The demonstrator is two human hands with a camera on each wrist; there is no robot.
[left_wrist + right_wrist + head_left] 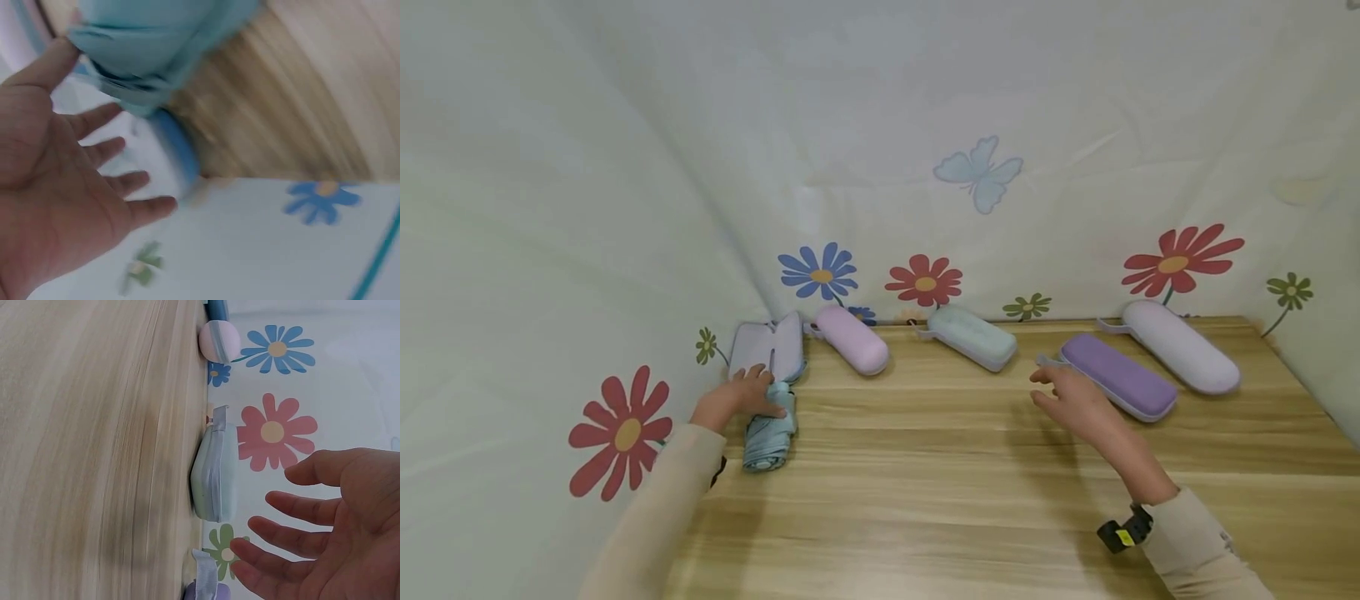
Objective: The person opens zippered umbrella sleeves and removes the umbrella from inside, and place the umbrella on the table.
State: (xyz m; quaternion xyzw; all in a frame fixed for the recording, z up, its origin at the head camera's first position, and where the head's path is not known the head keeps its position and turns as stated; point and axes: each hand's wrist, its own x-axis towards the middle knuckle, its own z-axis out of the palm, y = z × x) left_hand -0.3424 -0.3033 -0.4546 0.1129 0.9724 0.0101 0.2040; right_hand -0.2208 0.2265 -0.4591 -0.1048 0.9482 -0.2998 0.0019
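Left fingers (pixel 128 183) spread | umbrella (pixel 769 440) fronting open case (pixel 787 348) | right fingers (pixel 303 507) loose near purple case (pixel 1116 377)

- Head view: dim, even, diffuse light; wall (pixel 865 100) greyish, colours muted.
- On table (pixel 910 500): pale sheen toward lower picture edge; soft shadows beside right hand (pixel 1075 404) and left sleeve (pixel 655 508).
- Left-wrist view: brighter wall; umbrella (pixel 156 37), blue flower (pixel 322 199) and table grain blurred; left hand (pixel 62 175) sharper.
- Right-wrist view: mostly crisp; faint, soft-edged shadow across table.
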